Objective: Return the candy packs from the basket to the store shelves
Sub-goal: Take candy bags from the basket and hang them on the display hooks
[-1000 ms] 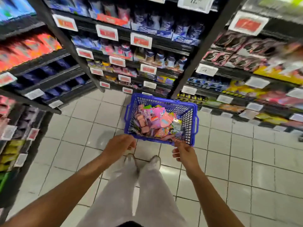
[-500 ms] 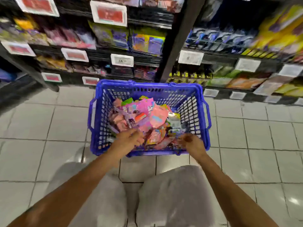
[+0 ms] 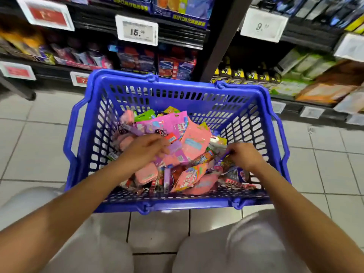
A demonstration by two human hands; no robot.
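Basket (image 3: 102,134) of candy packs (image 3: 195,142)

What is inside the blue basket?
The blue basket holds a pile of candy packs, mostly pink. Both hands, left hand and right hand, cover some; lower packs are hidden.

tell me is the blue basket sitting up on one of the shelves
No, the blue basket stands on the tiled floor in front of the shelves, with both hands reaching into it.
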